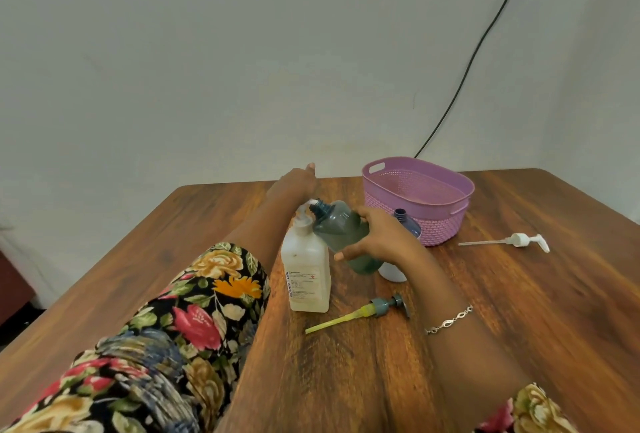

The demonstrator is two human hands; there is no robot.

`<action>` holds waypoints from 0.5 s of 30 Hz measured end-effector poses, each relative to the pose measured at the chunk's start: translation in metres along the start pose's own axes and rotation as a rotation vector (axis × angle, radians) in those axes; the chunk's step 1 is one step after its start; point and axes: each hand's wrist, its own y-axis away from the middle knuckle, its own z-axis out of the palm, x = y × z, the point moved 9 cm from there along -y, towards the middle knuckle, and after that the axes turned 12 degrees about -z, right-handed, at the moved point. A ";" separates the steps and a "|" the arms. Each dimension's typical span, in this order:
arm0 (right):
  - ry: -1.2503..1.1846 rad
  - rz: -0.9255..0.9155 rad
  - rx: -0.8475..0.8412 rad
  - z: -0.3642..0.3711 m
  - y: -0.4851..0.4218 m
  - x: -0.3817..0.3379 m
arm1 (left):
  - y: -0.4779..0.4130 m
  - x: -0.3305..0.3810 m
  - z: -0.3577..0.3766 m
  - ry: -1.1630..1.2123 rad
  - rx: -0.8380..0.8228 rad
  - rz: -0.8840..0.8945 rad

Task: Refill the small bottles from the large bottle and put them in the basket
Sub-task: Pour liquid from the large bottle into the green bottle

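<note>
A large whitish bottle with a pump stands upright mid-table. My left hand rests on top of its pump head, fingers extended. My right hand grips a small grey-green bottle, tilted with its open neck against the pump spout. Behind my right hand stand a blue open-necked small bottle and a white one, both partly hidden. The pink basket sits at the back right with nothing visible inside.
A grey pump with a yellow tube lies on the wooden table near the large bottle. A white pump lies to the right of the basket. A black cable runs down the wall.
</note>
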 end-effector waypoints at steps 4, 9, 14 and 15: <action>0.041 -0.007 0.009 0.001 -0.003 0.000 | -0.009 -0.012 0.006 -0.111 0.052 -0.020; 0.069 -0.010 0.007 -0.001 -0.005 -0.002 | -0.009 -0.010 0.003 -0.090 0.087 -0.001; -0.019 -0.006 0.009 -0.002 -0.003 -0.001 | 0.002 0.001 -0.003 0.020 -0.014 -0.014; -0.032 -0.007 0.008 -0.001 -0.004 0.000 | 0.004 0.003 -0.004 0.049 -0.036 -0.020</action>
